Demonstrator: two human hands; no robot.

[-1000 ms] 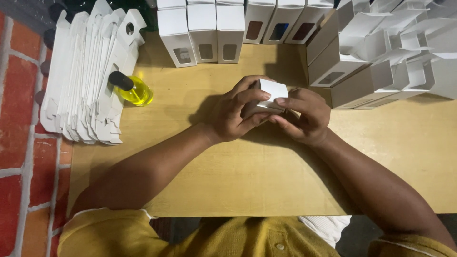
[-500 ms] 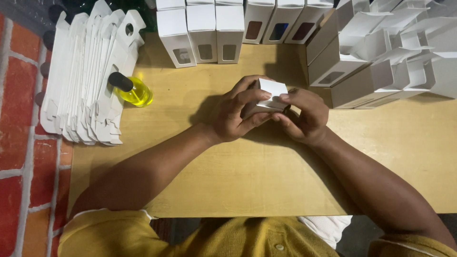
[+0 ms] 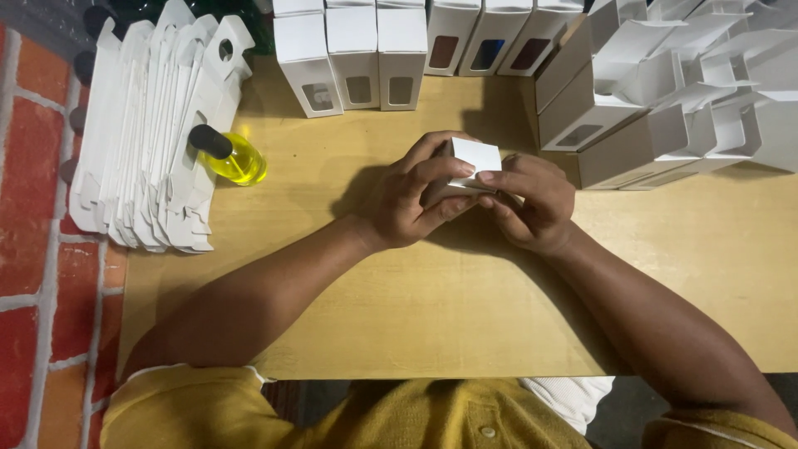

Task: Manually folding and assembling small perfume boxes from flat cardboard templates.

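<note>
Both hands hold one small white cardboard box (image 3: 475, 157) over the middle of the wooden table (image 3: 432, 316). My left hand (image 3: 411, 198) wraps the box from the left, thumb and fingers around its side. My right hand (image 3: 532, 202) grips it from the right, fingertips pressed on the box's near edge. A small bottle of yellow liquid with a black cap (image 3: 229, 158) lies on the table to the left, apart from my hands.
A stack of flat white box blanks (image 3: 150, 133) lies at the left edge. A row of upright white window boxes (image 3: 357, 54) stands along the back. Open white boxes (image 3: 673, 100) are piled at the back right. A red brick floor (image 3: 41, 208) shows on the left.
My right hand's fingers have shifted a little on the box's right edge. The box and my left hand stay in about the same place.
</note>
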